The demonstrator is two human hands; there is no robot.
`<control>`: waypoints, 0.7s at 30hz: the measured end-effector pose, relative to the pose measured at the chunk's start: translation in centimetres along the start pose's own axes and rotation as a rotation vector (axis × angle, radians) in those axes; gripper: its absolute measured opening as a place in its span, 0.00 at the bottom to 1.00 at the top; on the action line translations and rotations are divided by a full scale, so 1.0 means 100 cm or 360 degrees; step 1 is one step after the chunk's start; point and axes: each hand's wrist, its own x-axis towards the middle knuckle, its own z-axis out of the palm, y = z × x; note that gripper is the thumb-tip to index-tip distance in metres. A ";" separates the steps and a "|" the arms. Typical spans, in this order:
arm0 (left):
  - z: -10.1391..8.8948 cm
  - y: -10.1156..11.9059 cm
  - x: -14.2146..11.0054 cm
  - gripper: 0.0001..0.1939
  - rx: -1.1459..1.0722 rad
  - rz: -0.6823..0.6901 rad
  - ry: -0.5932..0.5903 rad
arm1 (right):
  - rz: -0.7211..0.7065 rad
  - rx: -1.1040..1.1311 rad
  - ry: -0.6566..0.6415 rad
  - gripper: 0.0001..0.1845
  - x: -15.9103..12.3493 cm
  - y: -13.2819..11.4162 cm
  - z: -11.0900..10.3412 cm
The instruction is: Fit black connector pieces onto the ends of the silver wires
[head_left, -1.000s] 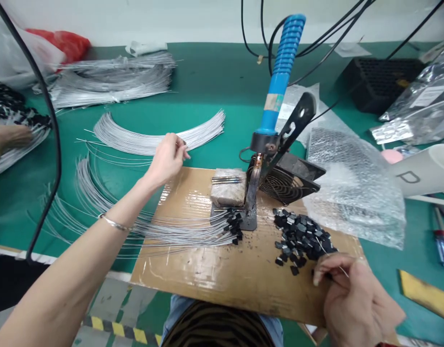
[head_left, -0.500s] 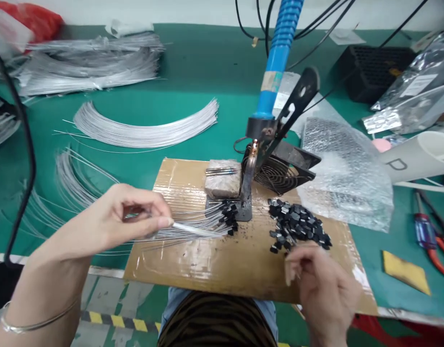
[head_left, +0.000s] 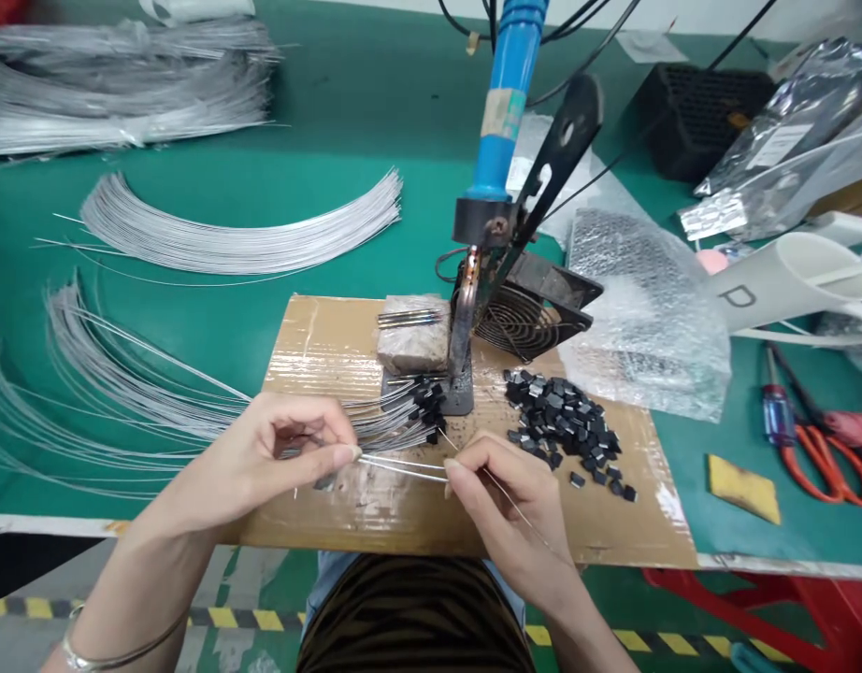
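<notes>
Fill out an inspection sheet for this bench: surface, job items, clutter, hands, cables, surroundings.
Surface: green bench top, partly covered by cardboard with dark specks.
Job items: white wires stretched between the hands; black pieces piled on the cardboard; blue-handled iron tilted in its stand.
Clutter: bubble wrap, yellow sponge and red-handled scissors, all on the right.
Hands: left hand and right hand both pinch the wires; a thin strand crosses the right.
Cables: black cables behind the iron.
Surroundings: pale wall behind; yellow-black floor tape below.
</notes>
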 end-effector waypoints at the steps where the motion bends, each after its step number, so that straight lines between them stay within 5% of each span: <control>1: 0.000 -0.001 0.001 0.11 -0.0013 -0.0008 0.0002 | -0.0023 -0.0018 -0.0005 0.16 0.000 0.001 0.000; 6: 0.008 -0.001 0.004 0.13 0.0013 -0.0033 0.0048 | -0.0247 -0.0247 0.0009 0.12 -0.001 0.004 0.000; 13: 0.060 0.019 0.002 0.08 0.0349 0.0018 -0.0044 | -0.0448 -0.0461 -0.0081 0.11 0.000 0.014 0.001; 21: 0.083 0.025 0.010 0.06 0.0169 0.0076 0.0211 | -0.0485 -0.0274 0.0016 0.06 -0.004 0.035 -0.005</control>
